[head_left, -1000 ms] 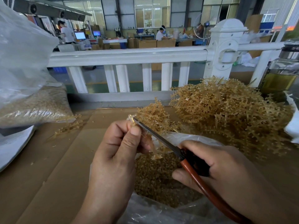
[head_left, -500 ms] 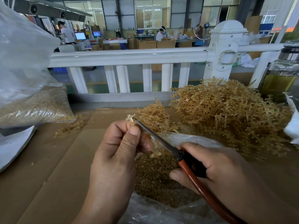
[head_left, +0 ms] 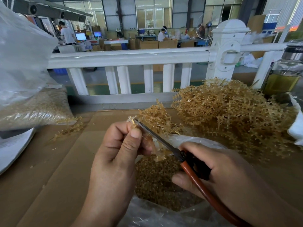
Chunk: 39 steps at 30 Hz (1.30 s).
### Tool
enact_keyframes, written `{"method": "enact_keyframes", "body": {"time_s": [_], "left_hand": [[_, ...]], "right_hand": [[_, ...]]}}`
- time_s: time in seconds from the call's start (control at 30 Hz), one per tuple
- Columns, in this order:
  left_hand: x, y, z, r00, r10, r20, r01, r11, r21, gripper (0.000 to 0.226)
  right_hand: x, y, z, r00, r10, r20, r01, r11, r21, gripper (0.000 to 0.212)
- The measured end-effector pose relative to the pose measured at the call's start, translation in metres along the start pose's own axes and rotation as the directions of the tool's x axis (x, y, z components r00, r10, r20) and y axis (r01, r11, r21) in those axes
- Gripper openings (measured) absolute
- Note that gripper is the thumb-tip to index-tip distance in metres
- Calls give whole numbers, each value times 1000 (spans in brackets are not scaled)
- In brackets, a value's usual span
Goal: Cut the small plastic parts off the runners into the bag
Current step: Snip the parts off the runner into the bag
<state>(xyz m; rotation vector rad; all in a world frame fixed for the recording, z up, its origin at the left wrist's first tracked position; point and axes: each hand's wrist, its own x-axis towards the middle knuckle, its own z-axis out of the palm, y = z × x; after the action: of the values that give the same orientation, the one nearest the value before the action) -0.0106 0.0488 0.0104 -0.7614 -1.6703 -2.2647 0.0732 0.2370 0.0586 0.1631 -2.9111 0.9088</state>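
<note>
My left hand (head_left: 118, 148) pinches a thin amber plastic runner (head_left: 132, 122) between thumb and fingers, its tip sticking up past my thumb. My right hand (head_left: 218, 174) grips red-handled scissors (head_left: 188, 164); their closed blades run up-left and lie against the runner beside my left thumb. Both hands hover over an open clear plastic bag (head_left: 193, 141) holding a heap of small amber cut parts (head_left: 155, 181). A big tangled pile of uncut runners (head_left: 232, 115) lies behind the bag on the right, with a smaller clump (head_left: 155, 115) just beyond the scissor tips.
The work surface is flattened brown cardboard (head_left: 57, 169). A large clear bag of amber parts (head_left: 32, 108) sits at the left, with loose runners (head_left: 68, 128) beside it. A white railing (head_left: 127, 58) borders the far edge. A glass jar (head_left: 285, 74) stands at the right.
The runner's lower part has shifted slightly under my left hand; the scissors and both hands stay almost in the same place over the bag.
</note>
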Motion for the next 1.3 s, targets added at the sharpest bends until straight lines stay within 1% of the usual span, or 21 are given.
{"method": "enact_keyframes", "body": {"time_s": [0.13,0.3,0.5,0.63,0.73,0.87,0.93,1.03,1.07,1.2,1.3], "left_hand": [[-1,0,1,1000,22,19,-23,999,37,15],[-2,-1,1,999,30,16,-31,999,44,14],[-2,-1,2,999,32,25,-33,999,32,14],[-2,0,3,999,29,24,-29,999,27,14],[-2,0,3,1000,23,21,-24,999,27,14],[-3,1,5,1000,25,17,-26,999,35,14],[-3,2,6,1000,25,11,-26,999,42,13],[-2,3,7,1000,21,11,-21,999,44,12],[-2,3,7,1000,18,10,-19,999,47,12],[-2,4,7,1000,8,0,-8,998,62,13],[-1,5,7,1000,0,-18,1,998,67,14]], "right_hand": [[0,0,1,1000,-19,-8,20,1000,18,54],[0,0,2,998,-47,-48,50,997,61,51],[0,2,4,996,-70,-64,74,995,64,50],[1,0,3,996,-64,-55,69,994,81,41],[0,1,2,997,-56,-57,61,994,88,51],[-2,1,0,997,-54,-46,57,997,58,53],[-2,1,0,997,-57,-55,60,997,49,50],[-2,-1,-1,997,-54,-47,57,997,51,33],[-2,-2,-2,998,-47,-40,49,998,47,32],[-1,-2,-2,999,-37,-33,39,998,43,37],[-1,-1,0,998,-41,-37,43,998,51,47]]}}
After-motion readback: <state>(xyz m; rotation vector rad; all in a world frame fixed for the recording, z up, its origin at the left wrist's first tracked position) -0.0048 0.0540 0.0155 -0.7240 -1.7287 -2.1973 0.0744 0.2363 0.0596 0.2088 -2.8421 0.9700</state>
